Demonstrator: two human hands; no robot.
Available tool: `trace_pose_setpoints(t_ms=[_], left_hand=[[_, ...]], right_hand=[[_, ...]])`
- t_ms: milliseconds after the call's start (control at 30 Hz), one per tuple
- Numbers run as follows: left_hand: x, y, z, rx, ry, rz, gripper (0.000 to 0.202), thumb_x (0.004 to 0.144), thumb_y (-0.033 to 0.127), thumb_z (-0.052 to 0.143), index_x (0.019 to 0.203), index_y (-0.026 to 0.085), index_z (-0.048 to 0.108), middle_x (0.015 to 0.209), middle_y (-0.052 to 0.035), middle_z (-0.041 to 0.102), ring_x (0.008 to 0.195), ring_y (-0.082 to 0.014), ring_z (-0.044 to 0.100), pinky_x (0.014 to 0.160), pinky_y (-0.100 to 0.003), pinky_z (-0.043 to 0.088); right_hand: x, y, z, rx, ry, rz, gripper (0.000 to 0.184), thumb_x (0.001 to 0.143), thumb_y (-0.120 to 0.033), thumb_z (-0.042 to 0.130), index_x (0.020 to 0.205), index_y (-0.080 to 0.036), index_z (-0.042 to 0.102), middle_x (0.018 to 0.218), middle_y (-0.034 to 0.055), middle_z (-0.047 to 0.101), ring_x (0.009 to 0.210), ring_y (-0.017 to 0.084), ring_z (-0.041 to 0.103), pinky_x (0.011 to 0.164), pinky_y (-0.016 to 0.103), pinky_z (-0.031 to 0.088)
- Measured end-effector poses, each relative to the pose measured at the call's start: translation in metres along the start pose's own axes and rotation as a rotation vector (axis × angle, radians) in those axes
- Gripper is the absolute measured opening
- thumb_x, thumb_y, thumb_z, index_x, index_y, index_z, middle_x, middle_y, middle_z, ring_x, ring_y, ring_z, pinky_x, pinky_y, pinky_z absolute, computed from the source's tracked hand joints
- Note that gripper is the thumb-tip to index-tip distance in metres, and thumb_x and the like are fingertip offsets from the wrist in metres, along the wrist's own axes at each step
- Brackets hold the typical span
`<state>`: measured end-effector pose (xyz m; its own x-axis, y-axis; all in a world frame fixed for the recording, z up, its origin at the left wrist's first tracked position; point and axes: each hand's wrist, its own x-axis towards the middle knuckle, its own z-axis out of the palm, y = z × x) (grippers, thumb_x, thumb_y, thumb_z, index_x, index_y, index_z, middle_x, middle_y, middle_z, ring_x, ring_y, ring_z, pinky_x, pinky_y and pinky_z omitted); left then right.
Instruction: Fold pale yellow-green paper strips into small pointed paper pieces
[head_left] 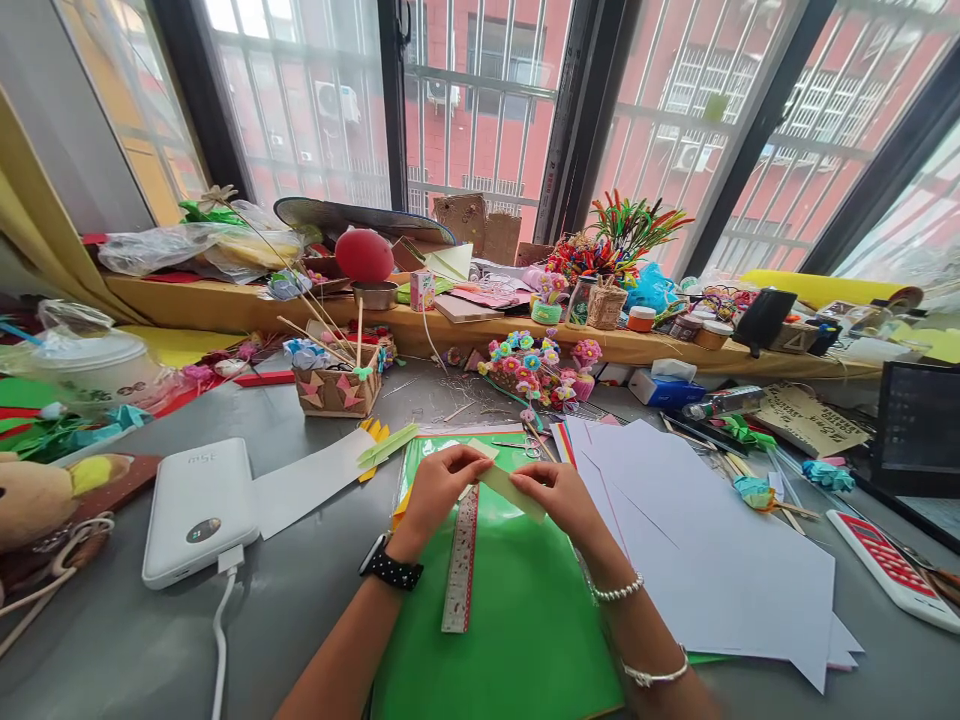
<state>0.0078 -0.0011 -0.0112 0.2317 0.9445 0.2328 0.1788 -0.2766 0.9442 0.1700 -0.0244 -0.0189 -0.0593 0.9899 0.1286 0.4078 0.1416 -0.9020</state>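
Observation:
A small pale yellow-green paper strip (pixel 504 486) is stretched between my two hands, above a glossy green sheet (pixel 525 630). The fingers of my left hand (pixel 442 488) pinch its left end, while my right hand (pixel 561 496) pinches it nearer the right side. Beneath my left hand, a clear ruler (pixel 459 572) with a red edge lies lengthwise on the green sheet. Scissors (pixel 529 447) rest just beyond my fingers, partly hidden.
A stack of white paper (pixel 705 550) spreads on the right, near a red-and-white calculator (pixel 896 565). On the left sit a white power bank (pixel 201 515) with a cable, and a cardboard box (pixel 341 390) holding sticks. Behind are paper flowers (pixel 525 365) and a cluttered windowsill.

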Motion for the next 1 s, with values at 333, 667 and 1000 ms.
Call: trace_pose_setpoints(t_ms=[333,667,1000], left_hand=[[0.002,0.0,-0.006,0.089,0.016,0.005,0.021,0.064,0.034,0.055,0.067,0.014,0.063,0.061,-0.0011,0.061,0.057,-0.0131,0.053,0.053,-0.021,0.041],[-0.001,-0.001,-0.002,0.045,0.126,0.042,0.024,0.065,0.037,0.055,0.069,0.014,0.062,0.06,-0.0009,0.06,0.056,-0.0125,0.052,0.05,-0.02,0.039],[-0.004,0.005,0.005,0.174,0.009,0.094,0.023,0.07,0.034,0.048,0.068,0.016,0.063,0.063,-0.0006,0.061,0.058,-0.0127,0.052,0.053,-0.021,0.038]], right_hand=[[0.001,0.003,-0.002,-0.04,0.038,-0.055,0.019,0.067,-0.029,0.053,0.07,-0.014,0.065,0.065,0.0041,0.065,0.059,0.015,0.058,0.053,0.023,0.043],[0.002,0.006,-0.011,-0.082,0.325,-0.059,0.021,0.069,-0.03,0.051,0.075,-0.014,0.064,0.074,0.0071,0.065,0.065,0.018,0.059,0.059,0.027,0.045],[-0.003,-0.004,0.004,-0.144,0.101,-0.234,0.019,0.072,-0.03,0.052,0.069,-0.016,0.064,0.065,0.0034,0.062,0.061,0.015,0.055,0.055,0.023,0.042]])
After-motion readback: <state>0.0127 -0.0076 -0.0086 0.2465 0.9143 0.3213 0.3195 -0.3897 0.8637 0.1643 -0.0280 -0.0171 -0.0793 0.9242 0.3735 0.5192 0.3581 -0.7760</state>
